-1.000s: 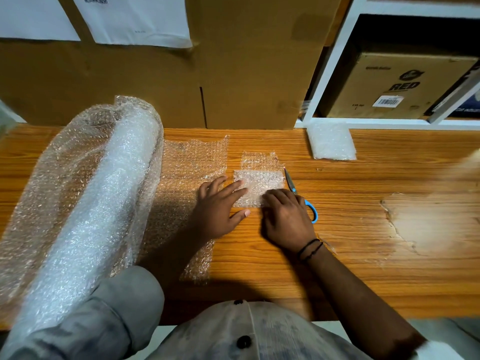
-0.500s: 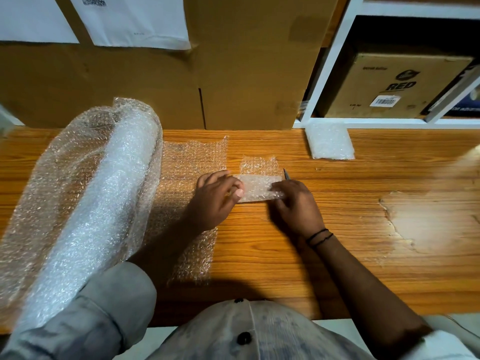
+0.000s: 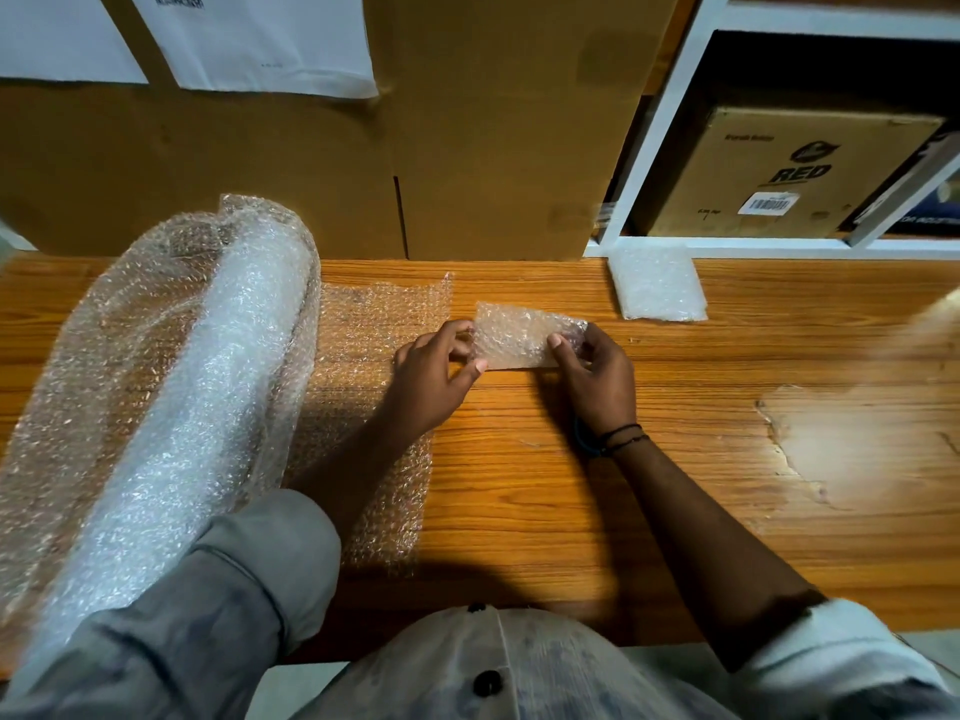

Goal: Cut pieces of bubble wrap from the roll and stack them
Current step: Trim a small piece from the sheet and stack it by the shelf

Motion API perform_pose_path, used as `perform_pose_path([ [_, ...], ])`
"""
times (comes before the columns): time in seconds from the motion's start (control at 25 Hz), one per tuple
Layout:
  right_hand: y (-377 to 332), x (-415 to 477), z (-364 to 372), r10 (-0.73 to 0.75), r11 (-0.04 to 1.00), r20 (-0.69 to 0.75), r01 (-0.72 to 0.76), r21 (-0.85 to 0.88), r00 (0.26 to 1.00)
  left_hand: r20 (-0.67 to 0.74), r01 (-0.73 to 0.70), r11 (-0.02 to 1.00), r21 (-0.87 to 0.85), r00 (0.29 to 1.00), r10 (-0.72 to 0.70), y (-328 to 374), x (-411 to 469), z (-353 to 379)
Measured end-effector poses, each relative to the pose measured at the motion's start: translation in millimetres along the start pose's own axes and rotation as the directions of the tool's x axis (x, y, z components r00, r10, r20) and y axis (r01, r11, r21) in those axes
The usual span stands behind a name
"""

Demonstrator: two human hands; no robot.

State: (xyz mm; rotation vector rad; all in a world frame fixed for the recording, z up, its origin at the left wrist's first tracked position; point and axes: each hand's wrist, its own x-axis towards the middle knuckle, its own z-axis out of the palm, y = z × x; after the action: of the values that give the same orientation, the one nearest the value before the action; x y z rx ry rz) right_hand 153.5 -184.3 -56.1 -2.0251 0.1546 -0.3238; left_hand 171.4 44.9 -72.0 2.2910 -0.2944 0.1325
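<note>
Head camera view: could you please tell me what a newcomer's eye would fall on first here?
The big bubble wrap roll on the left of the table strikes first. At the centre, the left hand and right hand pinch a small cut piece between them. A stack of cut pieces lies at the far edge, to the right.

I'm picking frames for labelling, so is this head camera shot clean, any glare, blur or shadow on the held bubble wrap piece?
Head view: the held piece is fairly sharp between left hand and right hand; glare washes out the table at right; a blurred smear at the right edge; deep shadow under the arms; the wide lens bends the shelf frame.
</note>
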Motion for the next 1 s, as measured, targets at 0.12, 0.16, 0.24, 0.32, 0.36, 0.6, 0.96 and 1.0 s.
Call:
perform_pose_path([
  [0.12,-3,14,4,-0.008,0.999,-0.025,0.007,-0.036,1.0,0.008,0.024,1.0,-0.018,1.0,-0.024,-1,7,4],
  [0.16,-2,20,6,-0.003,0.998,-0.028,0.001,-0.063,1.0,0.015,0.037,0.999,-0.008,0.999,-0.037,-1,9,6],
  [0.24,0,29,12,0.017,0.992,-0.022,-0.02,-0.121,1.0,0.016,0.06,0.998,0.022,0.998,-0.06,-3,12,9],
  [0.32,1,40,19,0.075,0.985,-0.011,-0.076,-0.152,0.997,-0.01,0.074,0.996,0.051,0.997,-0.073,-3,14,11],
  [0.36,1,44,21,0.116,0.982,-0.015,-0.117,-0.15,0.993,-0.023,0.087,0.994,0.06,0.996,-0.086,-3,15,12],
  [0.6,1,25,28,-0.262,0.762,0.075,0.254,-0.595,0.962,-0.004,0.11,0.978,0.176,0.994,-0.111,0,29,13],
  [0.96,9,1,29,-0.216,0.559,0.265,0.341,-0.756,0.94,-0.039,-0.023,0.912,0.409,0.998,0.043,0,22,20],
  [1.0,8,1,29,-0.232,0.55,0.272,0.357,-0.755,0.934,-0.043,-0.063,0.893,0.445,0.995,0.091,0,19,20],
])
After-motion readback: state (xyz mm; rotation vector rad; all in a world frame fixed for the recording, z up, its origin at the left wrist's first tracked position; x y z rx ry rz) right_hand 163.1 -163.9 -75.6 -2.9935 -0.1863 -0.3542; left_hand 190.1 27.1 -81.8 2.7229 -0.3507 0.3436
